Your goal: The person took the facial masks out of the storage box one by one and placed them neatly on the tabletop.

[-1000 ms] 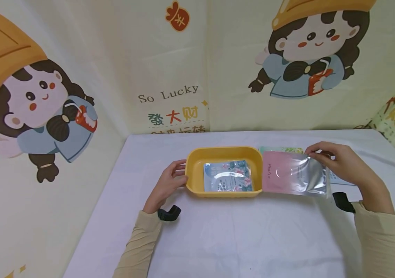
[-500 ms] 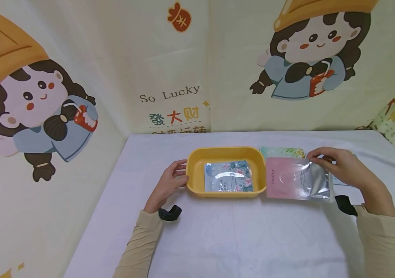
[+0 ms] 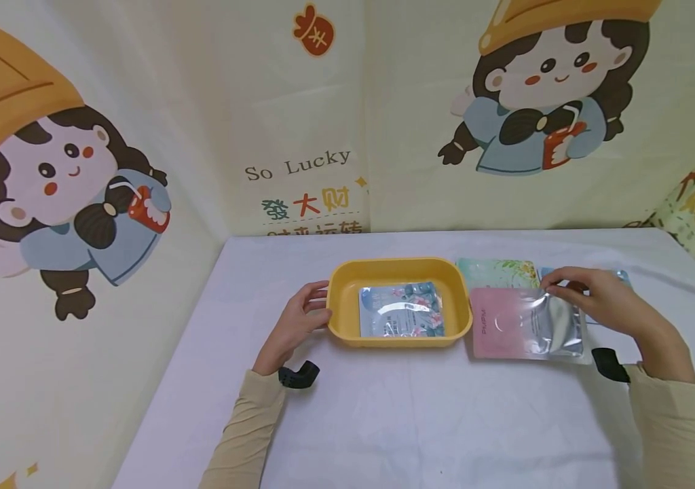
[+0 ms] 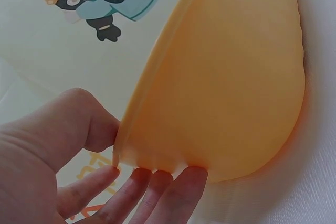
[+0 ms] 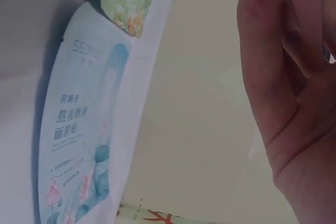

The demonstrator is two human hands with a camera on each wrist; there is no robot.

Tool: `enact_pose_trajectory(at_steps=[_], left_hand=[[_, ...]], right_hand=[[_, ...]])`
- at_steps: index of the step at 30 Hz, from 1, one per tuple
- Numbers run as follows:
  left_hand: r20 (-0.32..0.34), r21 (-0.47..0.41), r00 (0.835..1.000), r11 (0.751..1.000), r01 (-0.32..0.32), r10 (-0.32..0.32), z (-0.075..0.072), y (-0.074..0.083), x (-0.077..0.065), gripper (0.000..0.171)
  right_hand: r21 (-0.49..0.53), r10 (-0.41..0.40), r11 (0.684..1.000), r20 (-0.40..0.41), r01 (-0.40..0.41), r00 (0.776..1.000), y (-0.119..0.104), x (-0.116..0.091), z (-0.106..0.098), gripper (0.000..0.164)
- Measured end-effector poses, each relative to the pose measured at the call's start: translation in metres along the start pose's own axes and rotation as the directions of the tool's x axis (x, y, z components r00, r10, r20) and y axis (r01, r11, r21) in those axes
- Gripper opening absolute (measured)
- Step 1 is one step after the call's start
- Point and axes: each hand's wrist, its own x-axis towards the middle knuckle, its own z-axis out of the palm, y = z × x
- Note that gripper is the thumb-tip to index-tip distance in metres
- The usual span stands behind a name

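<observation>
My left hand (image 3: 291, 327) holds the left end of a yellow plastic basin (image 3: 343, 299), its thumb at the rim and fingertips against the outer wall in the left wrist view. Inside the basin lies a blue floral sheet mask packet (image 3: 401, 311). Between thumb and fingers, my right hand (image 3: 607, 299) pinches the top edge of a pink and silver sheet mask packet (image 3: 509, 322) just right of the basin. Behind it are a green floral packet (image 3: 497, 273) and a light blue packet (image 5: 79, 124), the latter partly hidden by the right hand in the head view.
A white cloth (image 3: 408, 414) covers the table. Cream curtains (image 3: 408, 122) with cartoon figures hang behind it and to the left. A black wrist mount (image 3: 298, 375) sits on the left wrist, another on the right.
My right hand has brought the pink and silver packet down toward me and slightly right, uncovering more of the green packet and the basin's right end. The left hand stays at the basin.
</observation>
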Motion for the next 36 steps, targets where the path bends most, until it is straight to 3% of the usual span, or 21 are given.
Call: enact_pose_trajectory(at_steps=[13, 22, 36], left_hand=[[-0.017, 0.001, 0.999, 0.999, 0.034, -0.034, -0.002, 0.000, 0.002, 0.056], [-0.032, 0.006, 0.999, 0.999, 0.040, -0.040, -0.001, 0.001, 0.004, 0.058], [-0.036, 0.010, 0.999, 0.999, 0.034, -0.034, 0.000, 0.003, 0.004, 0.058]], right_hand=[[0.048, 0.025, 0.998, 0.105, -0.030, 0.994, 0.007, -0.001, 0.011, 0.015], [0.125, -0.072, 0.991, 0.121, 0.056, 0.990, 0.012, 0.001, 0.020, 0.015], [0.064, 0.027, 0.997, 0.221, -0.042, 0.975, 0.017, 0.007, 0.029, 0.014]])
